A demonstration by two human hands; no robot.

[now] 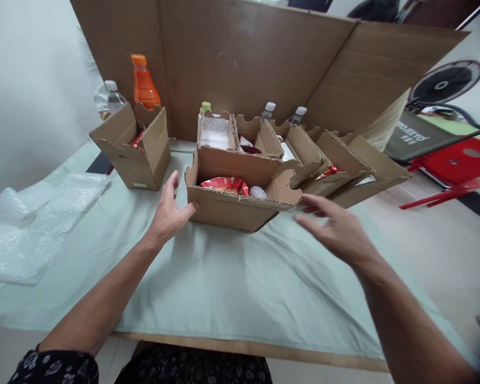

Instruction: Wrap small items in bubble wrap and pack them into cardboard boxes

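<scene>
In the middle of the table stands an open cardboard box (228, 212). Inside it lie a red snack packet (226, 184) and something round in bubble wrap (258, 192). My left hand (171, 210) is at the box's left end, fingers apart, the thumb at or very near its wall. Off the right end, my right hand (332, 226) has its thumb and fingers spread, the fingertips close to the box corner. Neither hand is closed around anything. The lower contents of the box are hidden by its front wall.
Several more open boxes (344, 181) stand in a row behind and to the right. Another box (144, 160) is at the left, near an orange drink bottle (146, 88). Bubble wrap (40, 229) lies on the left. A tall cardboard panel (240, 64) closes off the back.
</scene>
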